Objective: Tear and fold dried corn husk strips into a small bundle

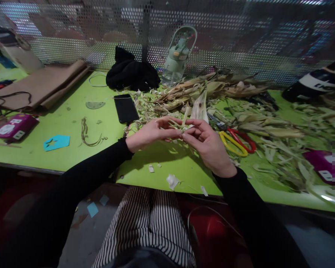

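Note:
Both my hands meet above the near edge of the green table. My left hand (158, 132) is closed, thumb and fingertips pinching a thin pale strip of dried husk (185, 114). My right hand (208, 145) pinches the same strip right beside it, fingertips nearly touching the left ones. One end of the strip sticks upward between the hands. Behind them lies a wide pale husk leaf (199, 106) in front of a heap of dried corn husks (220, 87). Scissors with red and yellow handles (240, 143) rest just right of my right hand.
A black phone (125, 108) lies left of the husk scraps. Behind stand a green-lidded bottle (175, 59) and a black cloth bundle (132, 72) by a perforated metal screen (95, 33). A blue tag (56, 143), brown paper (48, 85) and a purple box (15, 127) are at left.

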`<state>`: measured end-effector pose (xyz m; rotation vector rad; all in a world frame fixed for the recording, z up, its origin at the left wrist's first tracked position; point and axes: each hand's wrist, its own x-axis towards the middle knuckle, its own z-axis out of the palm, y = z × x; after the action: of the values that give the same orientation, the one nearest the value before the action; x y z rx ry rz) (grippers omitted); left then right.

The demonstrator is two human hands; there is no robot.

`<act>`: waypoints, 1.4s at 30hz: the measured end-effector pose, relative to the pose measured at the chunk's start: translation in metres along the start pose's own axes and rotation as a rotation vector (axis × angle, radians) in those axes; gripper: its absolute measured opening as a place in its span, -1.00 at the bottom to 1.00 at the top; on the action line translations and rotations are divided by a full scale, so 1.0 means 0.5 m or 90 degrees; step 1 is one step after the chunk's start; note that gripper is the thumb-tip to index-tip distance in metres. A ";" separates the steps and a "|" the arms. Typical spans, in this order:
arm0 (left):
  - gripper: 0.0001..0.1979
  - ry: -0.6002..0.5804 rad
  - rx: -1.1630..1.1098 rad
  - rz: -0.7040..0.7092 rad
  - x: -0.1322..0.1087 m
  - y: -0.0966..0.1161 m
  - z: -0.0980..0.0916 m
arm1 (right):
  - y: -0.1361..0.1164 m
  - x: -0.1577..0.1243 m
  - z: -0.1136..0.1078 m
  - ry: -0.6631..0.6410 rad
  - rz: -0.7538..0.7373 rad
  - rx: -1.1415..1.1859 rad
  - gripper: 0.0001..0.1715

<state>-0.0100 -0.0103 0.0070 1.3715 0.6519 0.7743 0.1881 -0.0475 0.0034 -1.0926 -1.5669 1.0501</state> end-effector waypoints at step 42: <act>-0.59 0.057 -0.090 -0.003 -0.002 -0.001 0.020 | 0.000 0.001 -0.005 0.050 0.055 -0.066 -0.59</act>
<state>-0.0026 -0.0168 0.0077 1.2113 0.6573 0.8649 0.1904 -0.0465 0.0042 -1.2671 -1.5368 0.9798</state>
